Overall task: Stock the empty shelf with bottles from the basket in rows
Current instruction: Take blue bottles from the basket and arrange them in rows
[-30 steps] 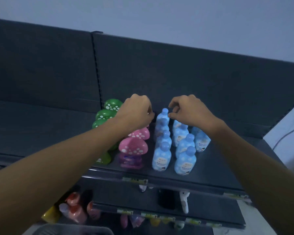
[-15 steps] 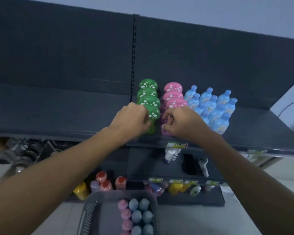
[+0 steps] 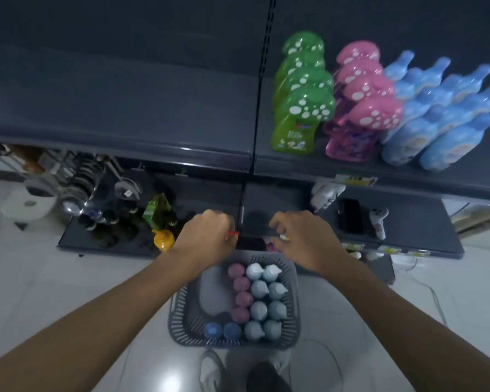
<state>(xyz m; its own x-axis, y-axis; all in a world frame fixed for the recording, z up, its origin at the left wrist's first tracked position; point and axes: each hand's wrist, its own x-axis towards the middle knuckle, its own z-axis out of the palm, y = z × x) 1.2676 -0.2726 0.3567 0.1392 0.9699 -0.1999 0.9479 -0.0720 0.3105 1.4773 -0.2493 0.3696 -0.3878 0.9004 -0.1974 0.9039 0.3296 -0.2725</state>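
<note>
The left hand [image 3: 207, 239] and the right hand [image 3: 303, 239] are hovering mid-frame, each grip curled; I cannot tell whether either is grasping anything. Just below them, the grey basket [image 3: 178, 321] is holding capped bottles [image 3: 259, 309] in rows. At upper right, green bottles [image 3: 303, 108], pink bottles [image 3: 371, 114] and blue bottles [image 3: 450, 131] are lining the shelf [image 3: 125, 108].

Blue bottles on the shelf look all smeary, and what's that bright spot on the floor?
Head view: the blue bottles are smeared by blur, likely from head motion; the bright spot is a light's glare on the glossy floor tiles; the whole view is dim, and the wide-angle lens bends the shelf edge.
</note>
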